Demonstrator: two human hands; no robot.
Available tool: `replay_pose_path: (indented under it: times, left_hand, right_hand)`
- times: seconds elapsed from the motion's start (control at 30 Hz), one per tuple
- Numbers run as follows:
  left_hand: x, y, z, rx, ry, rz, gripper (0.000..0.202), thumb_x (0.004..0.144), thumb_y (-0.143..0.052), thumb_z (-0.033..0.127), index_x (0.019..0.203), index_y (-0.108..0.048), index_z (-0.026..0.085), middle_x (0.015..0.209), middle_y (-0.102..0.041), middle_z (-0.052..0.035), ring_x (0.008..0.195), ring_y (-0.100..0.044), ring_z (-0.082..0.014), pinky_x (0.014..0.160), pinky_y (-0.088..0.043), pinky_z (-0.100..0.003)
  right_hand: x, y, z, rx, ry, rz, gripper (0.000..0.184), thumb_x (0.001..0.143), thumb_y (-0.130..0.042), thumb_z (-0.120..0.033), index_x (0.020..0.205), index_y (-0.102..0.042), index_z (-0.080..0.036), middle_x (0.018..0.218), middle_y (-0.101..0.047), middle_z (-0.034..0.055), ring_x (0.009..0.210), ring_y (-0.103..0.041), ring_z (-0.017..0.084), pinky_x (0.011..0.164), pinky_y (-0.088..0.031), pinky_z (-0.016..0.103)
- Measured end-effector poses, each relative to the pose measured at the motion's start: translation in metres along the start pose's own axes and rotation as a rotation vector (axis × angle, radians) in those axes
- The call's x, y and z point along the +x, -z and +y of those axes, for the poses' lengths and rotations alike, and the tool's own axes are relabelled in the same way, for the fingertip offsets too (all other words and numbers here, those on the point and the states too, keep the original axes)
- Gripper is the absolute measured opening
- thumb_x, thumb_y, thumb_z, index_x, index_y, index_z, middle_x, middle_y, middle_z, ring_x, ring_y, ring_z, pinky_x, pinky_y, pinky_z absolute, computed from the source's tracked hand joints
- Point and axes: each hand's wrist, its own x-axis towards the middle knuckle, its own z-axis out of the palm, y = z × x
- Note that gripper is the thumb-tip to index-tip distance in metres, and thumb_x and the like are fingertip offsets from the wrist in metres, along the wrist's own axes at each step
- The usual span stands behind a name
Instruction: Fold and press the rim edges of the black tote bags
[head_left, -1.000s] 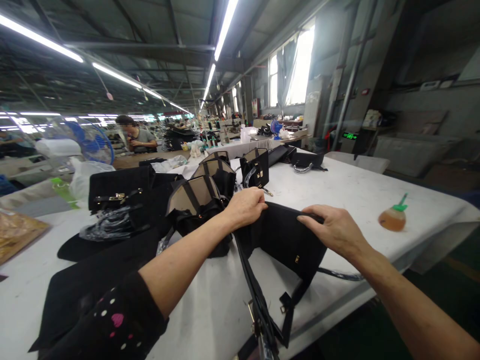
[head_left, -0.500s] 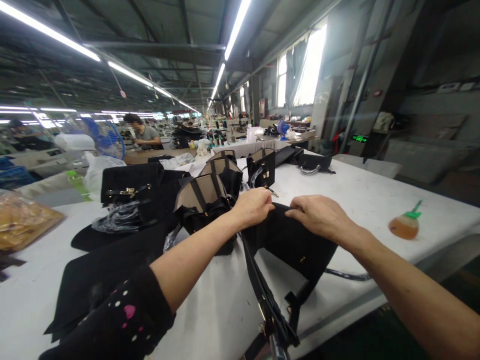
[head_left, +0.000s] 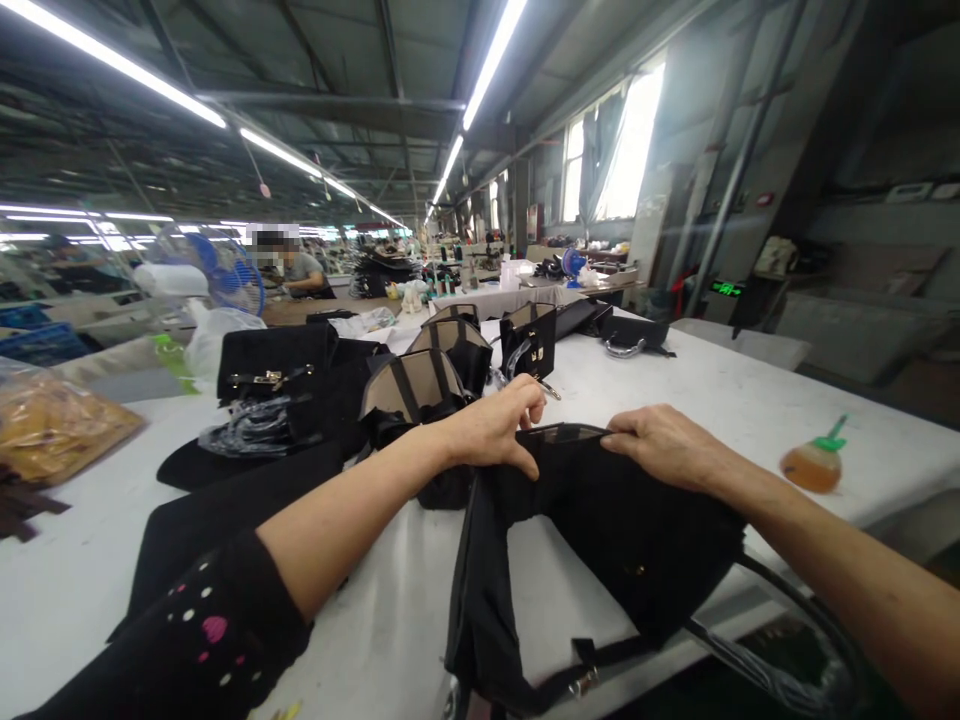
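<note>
In front of me is a black handbag (head_left: pixel 637 520), tipped over the table's near edge, with a strap and a plastic-wrapped handle hanging at its right. My right hand (head_left: pixel 667 445) pinches the bag's upper edge, thumb against the rim. My left hand (head_left: pixel 502 425) is at the other end of that edge, thumb and fingers spread apart, close to or touching the fabric. A narrow gap along the rim shows a lighter lining. Just beyond my left forearm stands an open black bag (head_left: pixel 412 385) with beige lining.
On the white table (head_left: pixel 750 420) are several more black bags, including a buckled one (head_left: pixel 274 365) at left. A bottle of amber liquid (head_left: pixel 812 465) with a green nozzle stands at right. A plastic-wrapped brown bundle (head_left: pixel 60 420) lies far left. Another person (head_left: pixel 300 270) sits behind a blue fan (head_left: pixel 232 275).
My left hand has gone from a closed pinch to spread fingers. The bag has shifted lower and to the right, its rim now slightly parted. My right hand keeps its pinch.
</note>
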Motion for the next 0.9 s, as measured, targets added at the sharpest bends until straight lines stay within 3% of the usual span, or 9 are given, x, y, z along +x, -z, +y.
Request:
replay_pose_path:
  times: [0.2, 0.37, 0.77, 0.9]
  left_hand:
    - [0.001, -0.003, 0.013, 0.170, -0.060, -0.087, 0.034, 0.074, -0.074, 0.028, 0.104, -0.059, 0.023, 0.121, -0.048, -0.0036, 0.103, -0.055, -0.0171, 0.091, -0.045, -0.029]
    - [0.004, -0.006, 0.012, 0.191, -0.066, -0.079, 0.010, 0.085, -0.062, 0.029, 0.088, -0.064, 0.019, 0.113, -0.055, -0.0026, 0.099, -0.057, -0.0146, 0.090, -0.043, -0.024]
    - [0.008, -0.011, 0.010, 0.315, 0.099, 0.011, 0.020, 0.086, -0.060, 0.037, 0.079, -0.061, 0.018, 0.077, -0.063, 0.0000, 0.074, -0.058, -0.0135, 0.066, -0.041, -0.022]
    - [0.008, -0.012, 0.013, 0.322, 0.024, 0.032, 0.016, 0.086, -0.058, 0.030, 0.079, -0.061, 0.017, 0.102, -0.063, -0.0034, 0.084, -0.060, -0.0138, 0.075, -0.045, -0.024]
  right_hand:
    - [-0.003, -0.005, -0.001, 0.040, 0.010, 0.034, 0.029, 0.086, -0.048, -0.038, 0.073, -0.068, -0.023, 0.066, -0.064, 0.0024, 0.063, -0.054, 0.017, 0.056, -0.032, 0.027]
    - [-0.006, -0.005, -0.003, 0.035, 0.033, 0.056, 0.029, 0.085, -0.048, -0.037, 0.071, -0.069, -0.023, 0.063, -0.063, 0.0020, 0.061, -0.054, 0.017, 0.055, -0.031, 0.027]
    - [-0.006, -0.005, -0.003, 0.106, 0.032, 0.034, 0.030, 0.085, -0.047, -0.039, 0.070, -0.066, -0.022, 0.060, -0.060, 0.0007, 0.060, -0.052, 0.016, 0.055, -0.030, 0.027]
    - [-0.006, -0.006, -0.003, 0.115, 0.058, 0.049, 0.027, 0.085, -0.048, -0.036, 0.070, -0.065, -0.022, 0.062, -0.060, 0.0007, 0.059, -0.052, 0.015, 0.054, -0.030, 0.026]
